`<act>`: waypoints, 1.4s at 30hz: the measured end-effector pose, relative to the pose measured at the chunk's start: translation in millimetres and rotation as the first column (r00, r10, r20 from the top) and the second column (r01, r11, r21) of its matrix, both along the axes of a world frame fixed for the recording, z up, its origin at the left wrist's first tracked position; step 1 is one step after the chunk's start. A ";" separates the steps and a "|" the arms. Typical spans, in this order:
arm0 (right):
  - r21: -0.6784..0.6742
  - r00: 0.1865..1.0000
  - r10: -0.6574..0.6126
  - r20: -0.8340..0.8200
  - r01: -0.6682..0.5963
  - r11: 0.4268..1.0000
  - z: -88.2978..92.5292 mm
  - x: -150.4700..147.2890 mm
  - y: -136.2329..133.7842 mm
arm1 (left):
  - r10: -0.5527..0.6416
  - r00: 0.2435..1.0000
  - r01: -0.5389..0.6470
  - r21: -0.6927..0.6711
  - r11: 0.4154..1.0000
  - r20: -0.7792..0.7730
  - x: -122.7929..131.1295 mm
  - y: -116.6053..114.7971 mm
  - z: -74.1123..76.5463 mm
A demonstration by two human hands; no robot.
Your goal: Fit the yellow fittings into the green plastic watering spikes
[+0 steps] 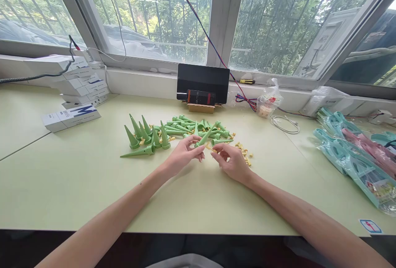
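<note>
- Well, we have one green plastic cone [204, 137] mid-table, its wide end pinched in our left hand [187, 150].
- Our right hand [231, 161] pinches a small yellow fitting [211, 149]; we'd best keep both aligned and press gently.
- Loose yellow fittings [243, 151] crowd just beyond our right hand.
- Pale-green tabletop [192, 206] runs from our wrists to its front edge, giving us drawing-back room.

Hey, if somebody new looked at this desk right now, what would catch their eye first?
Probably the bright green cones near the centre, some standing upright at the left, others lying heaped. Just in front, the left hand holds a single cone while the right hand pinches a small yellow piece close to it. After that, perhaps the dark screen behind the heap.
</note>
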State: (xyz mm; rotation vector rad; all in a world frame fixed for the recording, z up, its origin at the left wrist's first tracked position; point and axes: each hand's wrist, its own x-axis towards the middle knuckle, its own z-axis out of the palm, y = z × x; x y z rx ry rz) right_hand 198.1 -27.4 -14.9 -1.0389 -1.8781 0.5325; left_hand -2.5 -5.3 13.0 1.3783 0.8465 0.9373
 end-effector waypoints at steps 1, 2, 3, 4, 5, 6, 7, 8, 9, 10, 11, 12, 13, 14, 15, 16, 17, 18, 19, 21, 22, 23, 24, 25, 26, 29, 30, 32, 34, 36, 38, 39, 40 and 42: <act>-0.011 1.000 -0.004 -0.001 0.004 1.000 0.2 0.0 -0.2 | -0.005 1.000 0.005 0.006 1.000 -0.009 0.2 -0.6 0.8; -0.022 1.000 -0.008 -0.004 0.008 1.000 0.5 -0.1 -0.4 | -0.012 1.000 0.013 0.013 1.000 -0.018 0.4 -1.3 1.4; -0.032 1.000 -0.011 -0.004 0.011 0.999 0.9 -0.1 -0.7 | -0.022 0.999 0.023 0.021 1.000 -0.027 0.4 -1.9 2.0; -0.039 1.000 -0.015 -0.003 0.015 0.999 1.4 -0.2 -0.9 | -0.032 0.999 0.033 0.029 0.999 -0.036 0.4 -2.4 2.5; -0.049 1.000 -0.017 -0.002 0.017 0.999 1.8 -0.3 -1.1 | -0.043 0.998 0.044 0.036 0.998 -0.043 0.4 -2.9 2.9; -0.056 1.000 -0.015 -0.001 0.015 0.998 2.2 -0.3 -1.2 | -0.053 0.997 0.055 0.040 0.998 -0.050 0.3 -3.3 3.2; -0.059 1.000 -0.014 -0.002 0.014 0.998 2.5 -0.3 -1.2 | -0.063 0.996 0.065 0.041 0.997 -0.056 0.3 -3.7 3.5; -0.064 1.000 -0.014 -0.002 0.014 0.998 2.6 -0.3 -1.2 | -0.071 0.996 0.073 0.040 0.997 -0.060 0.2 -3.9 3.8; -0.066 1.000 -0.014 -0.001 0.014 0.998 2.7 -0.3 -1.0 | -0.077 0.995 0.079 0.035 0.996 -0.063 0.1 -4.0 3.9; -0.068 1.000 -0.015 -0.001 0.015 0.998 2.7 -0.3 -0.9 | -0.082 0.994 0.084 0.029 0.996 -0.065 0.0 -4.1 4.0; -0.068 1.000 -0.015 -0.002 0.015 0.998 2.7 -0.3 -0.8 | -0.087 0.994 0.089 0.021 0.996 -0.068 -0.2 -4.1 3.9; -0.067 1.000 -0.015 -0.002 0.015 0.998 2.8 -0.3 -0.7 | -0.093 0.993 0.095 0.014 0.995 -0.072 -0.3 -4.0 3.8; -0.067 1.000 -0.014 -0.003 0.014 0.998 2.9 -0.4 -0.7 | -0.100 0.992 0.101 0.007 0.995 -0.077 -0.4 -3.9 3.6; -0.066 1.000 -0.014 -0.003 0.014 0.998 3.2 -0.5 -0.8 | -0.107 0.991 0.108 0.004 0.994 -0.083 -0.5 -3.8 3.5; -0.065 1.000 -0.015 -0.004 0.014 0.998 3.4 -0.5 -0.9 | -0.113 0.989 0.114 0.005 0.993 -0.090 -0.5 -3.7 3.4; -0.063 1.000 -0.015 -0.004 0.014 0.998 3.7 -0.6 -1.0 | -0.119 0.988 0.121 0.010 0.993 -0.099 -0.6 -3.7 3.4; -0.062 1.000 -0.015 -0.004 0.015 0.998 3.9 -0.6 -1.1 | -0.125 0.986 0.127 0.017 0.992 -0.109 -0.6 -3.7 3.5; -0.060 1.000 -0.016 -0.005 0.015 0.998 4.0 -0.6 -1.2 | -0.129 0.984 0.133 0.022 0.991 -0.124 -0.6 -3.8 3.7; -0.057 1.000 -0.016 -0.006 0.016 0.998 4.0 -0.5 -1.1 | -0.131 0.981 0.136 0.024 0.990 -0.142 -0.5 -3.9 3.9; -0.050 1.000 -0.018 -0.009 0.017 0.999 3.5 -0.3 -0.9 | -0.122 0.977 0.127 0.019 0.992 -0.177 -0.4 -4.0 4.1; -0.047 1.000 -0.019 -0.010 0.018 0.999 3.1 -0.2 -0.6 | -0.113 0.975 0.118 0.015 0.993 -0.192 -0.4 -4.0 3.9; -0.044 1.000 -0.019 -0.012 0.018 0.999 2.7 -0.2 -0.3 | -0.104 0.973 0.109 0.013 0.994 -0.204 -0.5 -3.8 3.5; -0.042 1.000 -0.018 -0.014 0.017 0.999 2.3 -0.1 -0.1 | -0.096 0.972 0.102 0.014 0.995 -0.214 -0.6 -3.6 2.8; -0.041 1.000 -0.017 -0.016 0.016 0.999 2.1 -0.1 0.2 | -0.091 0.971 0.098 0.018 0.995 -0.222 -0.9 -3.3 2.0; -0.041 1.000 -0.016 -0.019 0.016 0.999 2.0 -0.2 0.3 | -0.088 0.969 0.096 0.023 0.995 -0.231 -1.2 -3.0 1.1; -0.044 0.999 -0.014 -0.028 0.013 0.999 2.3 -0.5 0.3 | -0.090 0.966 0.101 0.034 0.994 -0.243 -2.3 -2.3 -1.0; -0.046 0.999 -0.012 -0.031 0.011 0.999 2.5 -0.6 0.2 | -0.096 0.966 0.108 0.033 0.994 -0.242 -2.6 -2.3 -1.2; -0.048 0.999 -0.009 -0.035 0.007 0.999 2.9 -0.7 0.0 | -0.105 0.964 0.116 0.034 0.993 -0.243 -3.1 -2.8 -0.8; -0.048 0.999 -0.006 -0.035 0.005 0.999 3.0 -0.6 0.0 | -0.101 0.962 0.116 0.044 0.992 -0.254 -3.5 -3.5 0.4; -0.049 0.999 -0.004 -0.032 0.002 0.999 2.6 -0.4 0.1 | -0.089 0.958 0.109 0.061 0.992 -0.272 -3.9 -4.0 1.4; -0.050 1.000 0.000 -0.030 -0.002 0.999 1.7 -0.1 0.3 | -0.079 0.954 0.104 0.069 0.992 -0.288 -4.2 -4.0 1.6; -0.049 1.000 0.002 -0.030 -0.003 0.999 1.2 0.0 0.5 | -0.078 0.953 0.102 0.071 0.992 -0.293 -4.3 -3.9 1.4; -0.047 1.000 0.005 -0.029 -0.007 0.999 0.7 0.1 0.7 | -0.079 0.951 0.105 0.071 0.992 -0.298 -4.4 -3.8 1.1; -0.045 1.000 0.013 -0.025 -0.014 0.999 -0.3 0.2 1.0 | -0.087 0.949 0.114 0.072 0.991 -0.302 -4.5 -3.4 0.1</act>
